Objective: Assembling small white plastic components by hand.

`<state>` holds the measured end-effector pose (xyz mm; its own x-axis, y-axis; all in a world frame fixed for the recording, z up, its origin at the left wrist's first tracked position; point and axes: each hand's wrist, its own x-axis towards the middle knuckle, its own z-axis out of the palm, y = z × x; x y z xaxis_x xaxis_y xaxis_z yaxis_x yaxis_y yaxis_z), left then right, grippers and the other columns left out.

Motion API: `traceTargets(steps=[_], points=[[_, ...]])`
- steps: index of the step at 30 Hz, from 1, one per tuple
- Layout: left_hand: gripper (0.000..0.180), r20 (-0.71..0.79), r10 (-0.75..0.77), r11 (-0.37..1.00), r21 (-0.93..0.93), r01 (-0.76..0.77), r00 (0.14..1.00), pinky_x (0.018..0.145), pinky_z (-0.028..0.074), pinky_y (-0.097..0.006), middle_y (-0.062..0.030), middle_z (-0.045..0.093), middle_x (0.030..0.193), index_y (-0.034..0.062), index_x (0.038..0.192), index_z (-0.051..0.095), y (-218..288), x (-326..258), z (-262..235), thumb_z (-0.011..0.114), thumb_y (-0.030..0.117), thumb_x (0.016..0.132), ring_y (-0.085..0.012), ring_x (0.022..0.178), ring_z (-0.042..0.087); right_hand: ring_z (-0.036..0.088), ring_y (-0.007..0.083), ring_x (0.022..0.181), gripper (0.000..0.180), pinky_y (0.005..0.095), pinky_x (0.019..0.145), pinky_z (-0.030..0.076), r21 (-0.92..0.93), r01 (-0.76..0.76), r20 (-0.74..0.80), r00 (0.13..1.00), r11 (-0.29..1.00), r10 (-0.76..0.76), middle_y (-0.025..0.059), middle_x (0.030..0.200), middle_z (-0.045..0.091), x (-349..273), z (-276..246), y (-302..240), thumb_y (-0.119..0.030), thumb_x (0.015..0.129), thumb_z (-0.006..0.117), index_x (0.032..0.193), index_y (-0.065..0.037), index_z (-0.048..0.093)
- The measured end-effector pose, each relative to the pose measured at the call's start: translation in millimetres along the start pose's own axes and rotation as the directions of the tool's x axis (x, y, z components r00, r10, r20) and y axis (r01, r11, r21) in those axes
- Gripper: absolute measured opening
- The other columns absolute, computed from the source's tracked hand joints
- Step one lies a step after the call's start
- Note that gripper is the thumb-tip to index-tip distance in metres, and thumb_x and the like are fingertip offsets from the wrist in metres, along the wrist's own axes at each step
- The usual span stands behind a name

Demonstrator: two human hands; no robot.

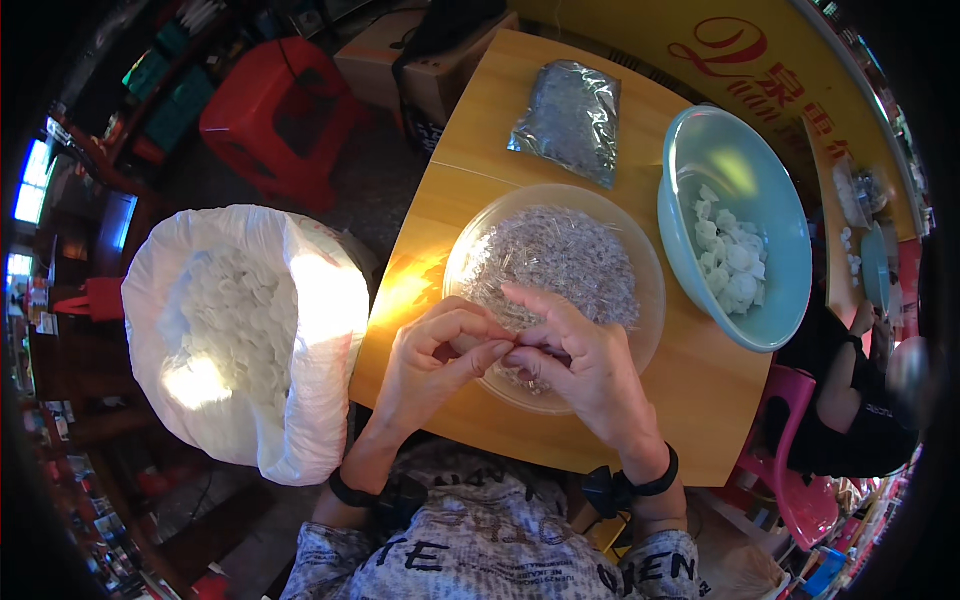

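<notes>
My left hand (432,352) and my right hand (588,368) meet over the near side of a translucent round basin (652,300). Thumb and fingers of each are pinched together at the tips, and whatever sits between them is too small to make out. The right index finger sticks out above the pinch. Heaped in the basin are many small clear plastic pieces (560,255). Right of it stands a light blue bowl (690,190), tilted in the view, with several white cup-like pieces (732,255) at its bottom.
A wooden table (450,195) bears the basins and a shiny clear bag (572,115). Left of it stands an open white sack (325,350) full of white pieces (240,320). A red stool (270,110) is beyond. At right, another person's arm (842,385) shows near a pink chair (790,480).
</notes>
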<state>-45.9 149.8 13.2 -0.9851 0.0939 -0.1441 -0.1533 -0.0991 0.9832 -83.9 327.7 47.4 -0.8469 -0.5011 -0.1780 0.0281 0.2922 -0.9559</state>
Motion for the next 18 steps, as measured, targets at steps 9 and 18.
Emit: traceTargets(steps=[9,18], points=[[0.014,-0.131,0.263,0.962,0.110,-0.250,0.956,0.065,0.042,-0.018,-0.0030,0.055,0.097,0.0046,0.094,0.066,-9.9,0.3,-14.3,0.066,-0.001,0.081,-0.0066,0.077,0.052,0.054,0.0054,0.063,0.016,0.0186,0.056,0.046,0.523,-0.219,0.058,0.973,0.824,0.221,0.0023,0.081,0.062,8.6,14.1,10.2,-0.018,0.091,0.059,0.096,-0.002,0.060],[0.021,-0.150,0.222,0.975,0.017,-0.222,0.963,0.083,0.044,-0.024,-0.0055,0.055,0.106,0.0025,0.104,0.062,-8.8,-2.5,-18.8,0.062,-0.003,0.084,-0.0122,0.097,0.054,0.056,0.0063,0.067,0.013,0.0200,0.058,0.049,0.689,-0.105,-0.053,0.979,0.717,0.194,0.0031,0.083,0.062,18.6,38.1,12.7,-0.013,0.090,0.061,0.094,-0.001,0.059]])
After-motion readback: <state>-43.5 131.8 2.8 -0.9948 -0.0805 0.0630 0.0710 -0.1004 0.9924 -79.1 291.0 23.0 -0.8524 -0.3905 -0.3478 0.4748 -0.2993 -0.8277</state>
